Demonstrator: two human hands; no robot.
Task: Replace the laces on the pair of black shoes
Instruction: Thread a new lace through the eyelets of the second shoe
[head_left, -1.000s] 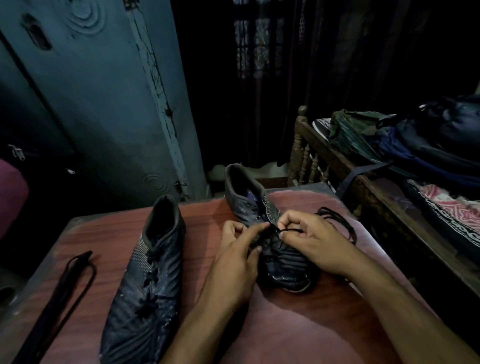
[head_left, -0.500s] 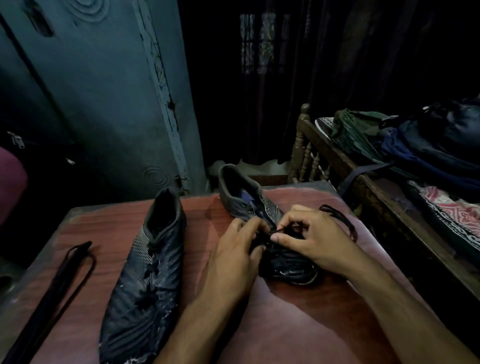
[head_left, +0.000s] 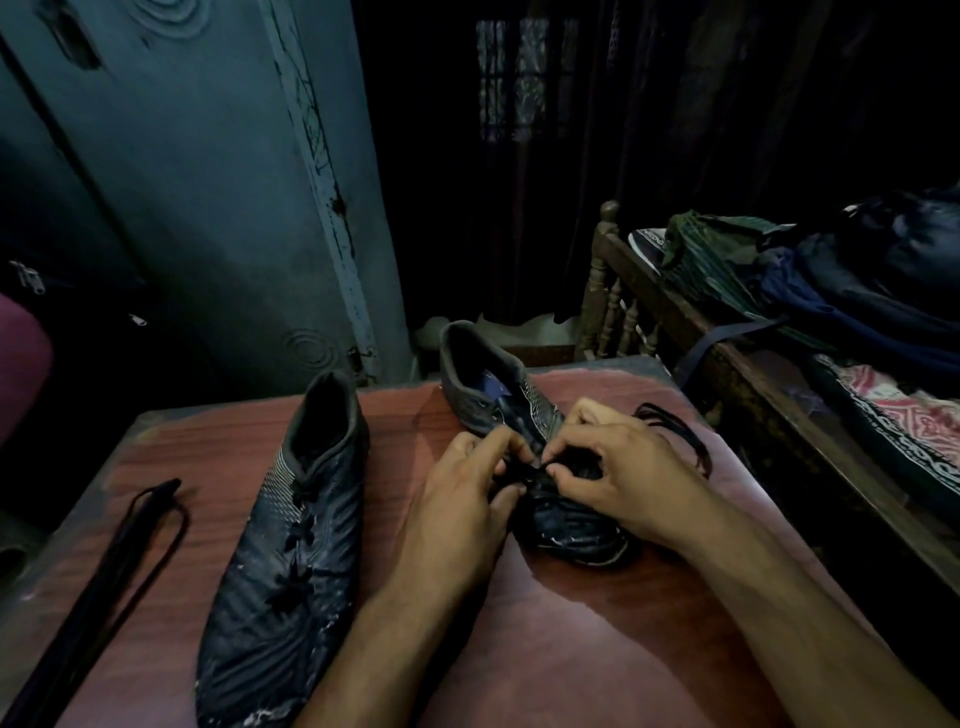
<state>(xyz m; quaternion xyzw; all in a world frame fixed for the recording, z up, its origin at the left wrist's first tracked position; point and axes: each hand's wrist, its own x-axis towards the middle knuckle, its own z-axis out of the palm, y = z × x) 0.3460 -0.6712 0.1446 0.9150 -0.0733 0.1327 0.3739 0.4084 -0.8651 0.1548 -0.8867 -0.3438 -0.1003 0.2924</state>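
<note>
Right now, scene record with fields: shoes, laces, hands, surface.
surface: reddish wooden table
left shoe: lying flat, laced, untouched
right shoe: under both hands
left hand: fingers pinch at right shoe's lacing
right hand: fingers pinch at the same spot
loose lace: trails from the right shoe, beyond right hand
spare lace: table's left edge

left hand (head_left: 457, 512): fingers curled, pinching | right hand (head_left: 618, 478): fingers curled, pinching | fingertips nearly meeting

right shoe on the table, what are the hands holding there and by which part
Both hands pinch the black lace over the right shoe, at its lacing area: left hand and right hand meet fingertip to fingertip. Exactly which part of the lace is hidden.
</note>
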